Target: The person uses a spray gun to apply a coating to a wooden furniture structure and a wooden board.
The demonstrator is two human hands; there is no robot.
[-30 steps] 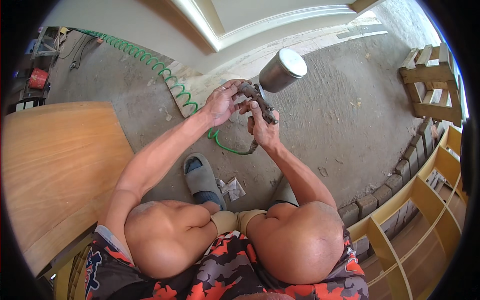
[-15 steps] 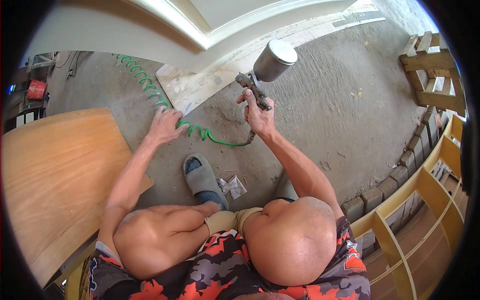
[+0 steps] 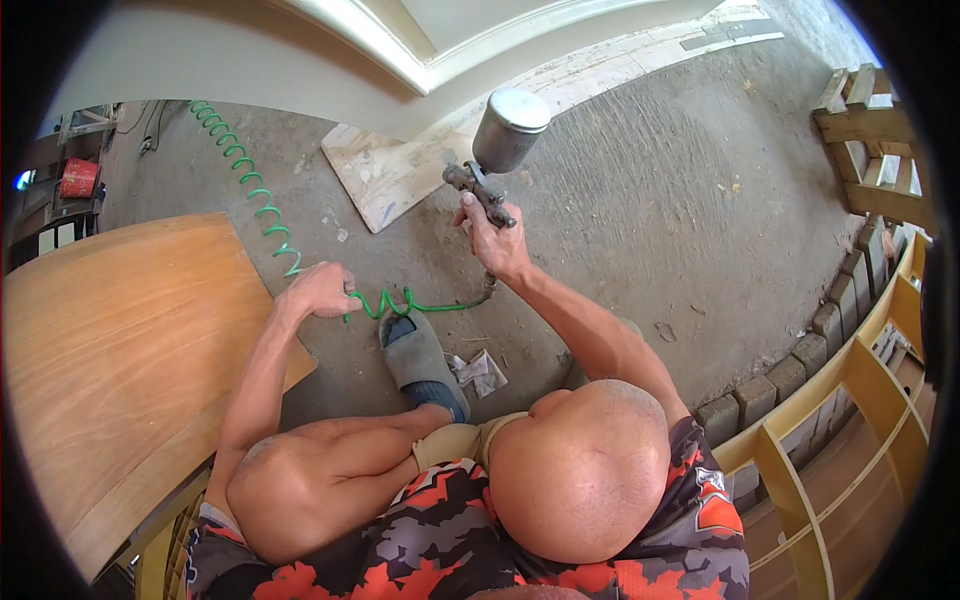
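My right hand (image 3: 496, 238) is closed round the handle of a metal spray gun (image 3: 480, 194), held up over the floor close to the pale panelled piece. A grey metal cup (image 3: 507, 135) with a light lid sits on top of the gun. From the base of the handle a green coiled air hose (image 3: 400, 303) runs left to my left hand (image 3: 322, 290). My left fingers are wrapped round the hose, and its coils stretch on toward the far left. Part of the hose is hidden inside that hand.
A cream panelled piece (image 3: 300, 70) stands ahead over a paint-spattered board (image 3: 380, 175). At left lies a wooden panel (image 3: 130, 350). Along the right are a pallet (image 3: 868, 150), grey blocks (image 3: 787, 375) and a yellowish wooden frame (image 3: 775, 470). Crumpled paper (image 3: 484, 373) lies beside my sandal (image 3: 412, 352).
My left hand has pulled the hose back toward me, and its far coils are stretched out more. The spray gun in my right hand has shifted left and slightly nearer.
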